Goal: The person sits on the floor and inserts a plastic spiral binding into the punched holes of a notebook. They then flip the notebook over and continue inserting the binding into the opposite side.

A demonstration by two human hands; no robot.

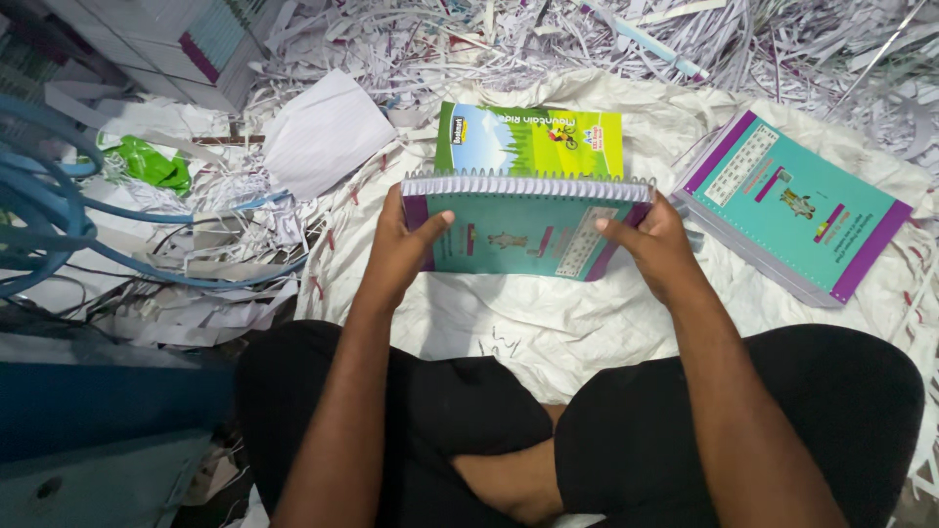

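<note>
I hold a stack of spiral-bound notebooks [523, 233] with teal and purple covers upright in front of me, the wire spine on top. My left hand [399, 249] grips its left edge with the thumb across the cover. My right hand [653, 244] grips the right edge the same way. Behind the stack lies a notebook with a green and blue cover [533, 139], flat on a white sack cloth [548, 323]. I sit cross-legged, my knees in dark trousers below my hands.
Another pile of teal and purple notebooks [792, 200] lies at the right on the cloth. Shredded paper strips [587, 44] heap up behind and to the left. Blue hoses [49, 196], a blue machine body [88, 411] and a loose white sheet [328, 132] are at the left.
</note>
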